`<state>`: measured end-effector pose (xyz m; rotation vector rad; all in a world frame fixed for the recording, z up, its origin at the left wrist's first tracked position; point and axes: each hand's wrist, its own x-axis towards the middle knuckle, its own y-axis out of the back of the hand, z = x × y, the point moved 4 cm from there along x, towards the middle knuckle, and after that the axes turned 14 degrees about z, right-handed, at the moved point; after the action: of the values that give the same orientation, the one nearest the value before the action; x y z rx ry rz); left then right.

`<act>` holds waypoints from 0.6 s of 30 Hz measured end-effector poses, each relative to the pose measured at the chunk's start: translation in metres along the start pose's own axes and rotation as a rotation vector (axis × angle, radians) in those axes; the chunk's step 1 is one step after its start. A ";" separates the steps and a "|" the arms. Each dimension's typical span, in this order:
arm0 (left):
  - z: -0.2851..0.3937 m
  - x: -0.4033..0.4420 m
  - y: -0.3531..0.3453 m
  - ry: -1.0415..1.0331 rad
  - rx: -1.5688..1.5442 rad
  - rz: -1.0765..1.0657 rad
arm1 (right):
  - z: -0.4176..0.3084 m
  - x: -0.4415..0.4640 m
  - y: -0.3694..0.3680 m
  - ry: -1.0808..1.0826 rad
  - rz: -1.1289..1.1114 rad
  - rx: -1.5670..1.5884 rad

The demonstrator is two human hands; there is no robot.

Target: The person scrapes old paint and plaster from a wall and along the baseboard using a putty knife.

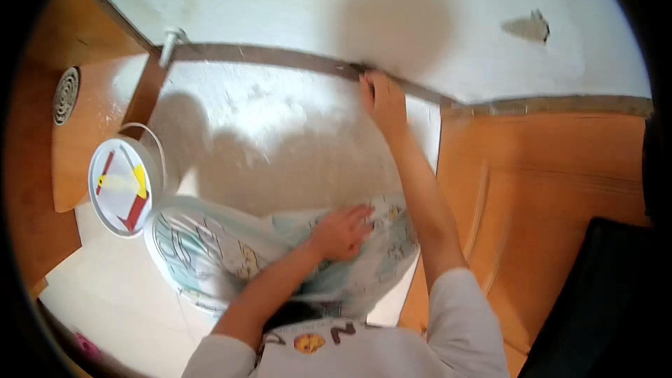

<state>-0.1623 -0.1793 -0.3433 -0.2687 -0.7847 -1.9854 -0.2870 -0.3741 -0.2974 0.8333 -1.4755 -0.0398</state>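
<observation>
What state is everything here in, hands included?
Left hand: open, resting on the patterned cloth
Right hand: curled, at the brown strip; grip unclear
Patterned cloth: draped, creased
Brown strip: in place along the wall
Wall: chipped at one spot
Floor: smeared with white near the strip
Bucket: upright; whether lidded, unclear

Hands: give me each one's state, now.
Left hand: open, resting on the patterned fabric.
Right hand: curled at the brown baseboard; whether it holds anything cannot be told.
</observation>
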 end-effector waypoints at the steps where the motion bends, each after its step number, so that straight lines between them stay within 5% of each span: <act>1: 0.010 -0.008 0.000 0.023 -0.011 -0.022 | 0.004 -0.001 0.006 -0.023 -0.092 0.020; 4: 0.011 -0.003 0.004 -0.009 -0.058 0.052 | -0.013 0.016 0.011 0.087 0.184 0.151; 6: 0.017 -0.015 0.000 0.034 -0.059 0.011 | -0.001 0.011 0.006 -0.091 0.014 -0.015; 8: 0.002 0.003 0.003 -0.011 -0.018 0.035 | -0.018 0.018 0.000 0.163 0.009 -0.014; 18: 0.019 -0.021 -0.002 0.002 -0.066 0.009 | -0.012 -0.004 0.005 0.012 0.028 0.158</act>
<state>-0.1559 -0.1518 -0.3394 -0.3082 -0.7168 -2.0048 -0.2791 -0.3629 -0.2963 0.9384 -1.4931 0.1042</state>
